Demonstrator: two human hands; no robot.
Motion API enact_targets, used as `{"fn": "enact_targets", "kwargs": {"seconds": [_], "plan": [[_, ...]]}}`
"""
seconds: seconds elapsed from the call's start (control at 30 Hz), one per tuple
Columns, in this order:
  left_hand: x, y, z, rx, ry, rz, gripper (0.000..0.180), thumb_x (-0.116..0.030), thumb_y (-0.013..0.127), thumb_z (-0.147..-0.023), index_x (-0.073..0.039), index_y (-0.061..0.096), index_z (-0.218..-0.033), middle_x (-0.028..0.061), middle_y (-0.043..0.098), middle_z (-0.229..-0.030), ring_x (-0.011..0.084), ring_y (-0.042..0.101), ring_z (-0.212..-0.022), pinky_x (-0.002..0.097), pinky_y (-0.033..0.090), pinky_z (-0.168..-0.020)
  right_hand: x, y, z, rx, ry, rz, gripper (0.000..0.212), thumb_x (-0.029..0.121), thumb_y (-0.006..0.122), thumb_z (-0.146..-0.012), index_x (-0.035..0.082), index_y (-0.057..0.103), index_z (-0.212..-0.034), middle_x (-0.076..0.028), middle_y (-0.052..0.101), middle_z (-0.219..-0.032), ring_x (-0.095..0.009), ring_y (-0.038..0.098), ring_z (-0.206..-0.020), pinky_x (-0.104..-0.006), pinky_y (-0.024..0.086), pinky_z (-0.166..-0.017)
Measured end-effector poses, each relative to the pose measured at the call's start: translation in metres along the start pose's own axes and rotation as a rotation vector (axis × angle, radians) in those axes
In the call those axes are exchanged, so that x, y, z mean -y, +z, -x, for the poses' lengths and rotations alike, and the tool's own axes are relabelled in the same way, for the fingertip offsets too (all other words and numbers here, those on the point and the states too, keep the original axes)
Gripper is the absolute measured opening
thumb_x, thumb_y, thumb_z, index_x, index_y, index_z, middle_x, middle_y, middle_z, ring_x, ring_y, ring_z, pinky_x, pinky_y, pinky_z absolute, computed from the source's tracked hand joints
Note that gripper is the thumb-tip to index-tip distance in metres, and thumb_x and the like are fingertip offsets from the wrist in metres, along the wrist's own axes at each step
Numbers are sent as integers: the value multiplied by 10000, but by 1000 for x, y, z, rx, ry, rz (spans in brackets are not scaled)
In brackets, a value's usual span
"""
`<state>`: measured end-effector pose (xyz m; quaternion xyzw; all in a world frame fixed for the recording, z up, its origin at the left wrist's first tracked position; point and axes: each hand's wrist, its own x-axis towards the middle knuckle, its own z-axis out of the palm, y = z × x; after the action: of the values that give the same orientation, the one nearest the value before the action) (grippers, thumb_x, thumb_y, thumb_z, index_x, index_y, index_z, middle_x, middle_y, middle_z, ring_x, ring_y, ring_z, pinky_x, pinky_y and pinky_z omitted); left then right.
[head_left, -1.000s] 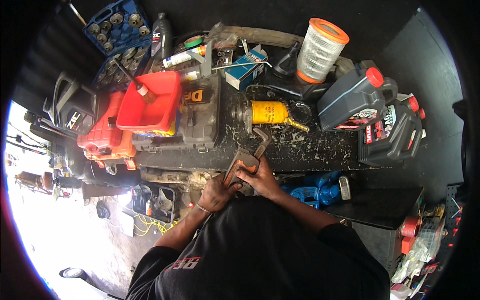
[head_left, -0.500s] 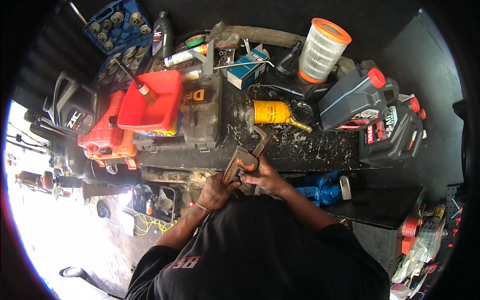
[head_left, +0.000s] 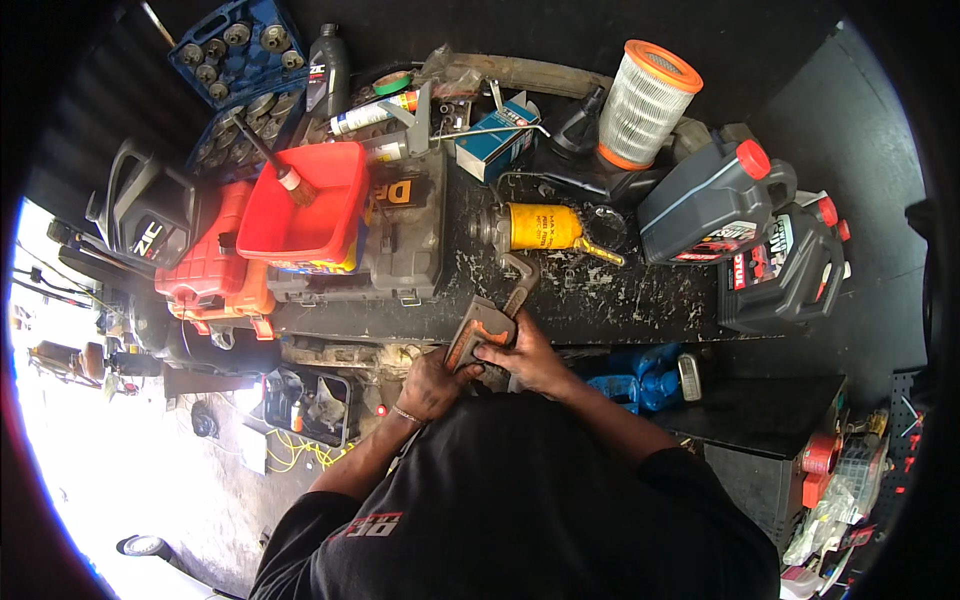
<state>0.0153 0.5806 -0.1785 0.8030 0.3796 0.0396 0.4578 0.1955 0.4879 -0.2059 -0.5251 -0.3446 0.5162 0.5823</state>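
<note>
Both my hands hold a worn pipe wrench (head_left: 478, 332) with orange paint, just off the front edge of the black workbench (head_left: 560, 325). My left hand (head_left: 432, 385) is closed around its lower end. Its fingers are partly hidden behind the tool. My right hand (head_left: 530, 360) grips the wrench's right side, the thumb lying across the orange part. The hooked jaw (head_left: 524, 275) points up and away from me, over the bench edge. Beyond it, a yellow fuel filter-like canister (head_left: 540, 227) lies on its side on the bench.
Left on the bench, a red tub (head_left: 300, 245) holding a brush (head_left: 295, 185) sits on tool cases. A white-and-orange air filter (head_left: 645, 110) stands at the back. Dark oil jugs (head_left: 700, 205) crowd the right. A blue box (head_left: 495, 140) and a blue socket-like set (head_left: 235, 50) lie further back.
My right thumb has shifted slightly and now lies flatter over the orange part of the wrench. Both hands keep hold of it in nearly the same place.
</note>
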Motion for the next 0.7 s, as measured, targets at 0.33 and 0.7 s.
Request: {"fn": "enact_targets", "kwargs": {"seconds": [0.33,0.7], "plan": [[3,1,4,-8,-18,-67,498,-469,754,-862,-15,671,-1050,243,702,-849,428,691,-862,482,542,-730,-6,10,4,-9,-51,-82,708,37,749,-892,39,298,-1438,-96,520,-1340,-190,532,-1259,-368,466,-1057],[5,1,5,-33,-80,-38,509,-480,757,-857,-2,676,-1009,244,700,-834,436,687,-856,474,540,-731,-6,12,2,12,-5,-32,759,29,757,-879,48,286,-1475,-86,498,-1375,-197,512,-1280,-371,459,-1075]]}}
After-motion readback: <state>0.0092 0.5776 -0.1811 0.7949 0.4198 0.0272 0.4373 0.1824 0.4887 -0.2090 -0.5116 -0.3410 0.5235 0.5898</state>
